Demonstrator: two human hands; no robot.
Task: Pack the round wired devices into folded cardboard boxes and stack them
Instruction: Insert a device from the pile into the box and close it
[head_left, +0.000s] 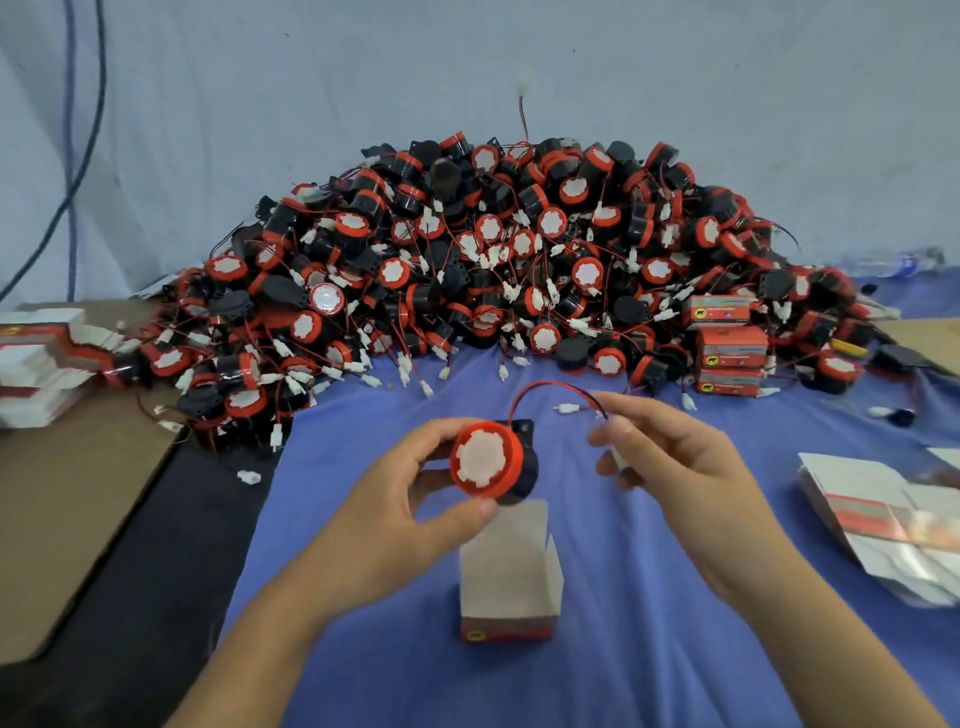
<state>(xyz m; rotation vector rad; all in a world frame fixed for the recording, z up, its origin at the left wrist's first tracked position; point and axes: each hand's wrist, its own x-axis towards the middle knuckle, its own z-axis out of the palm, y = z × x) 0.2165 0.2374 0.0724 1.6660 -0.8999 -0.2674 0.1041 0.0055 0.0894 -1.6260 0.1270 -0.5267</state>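
**A:** What is the left hand (400, 499) holding?

**B:** One round device (488, 460), just above the open box (511, 577). It has a ribbed red plastic cap, a white scalloped centre and a black body. The thumb and curled fingers grip its rim.

**A:** And the right hand (670, 462)?

**B:** It is blurred, but the thumb and forefinger seem to pinch the end of the thin red-and-black wire (550, 387) arching from the device.

**A:** What about the box itself?

**B:** It is a single box of folded card with its flaps up. It is bare grey inside, with a red printed band at the base.

**A:** What lies around the box?

**B:** Behind it is a pile (493, 260) of the same devices, too many to count. Behind it to the right are three closed boxes (730, 353) in one stack. Flat blanks (883, 519) are fanned out to its right, and more blanks (41, 358) lie far to its left. All of this sits on blue cloth (363, 649).
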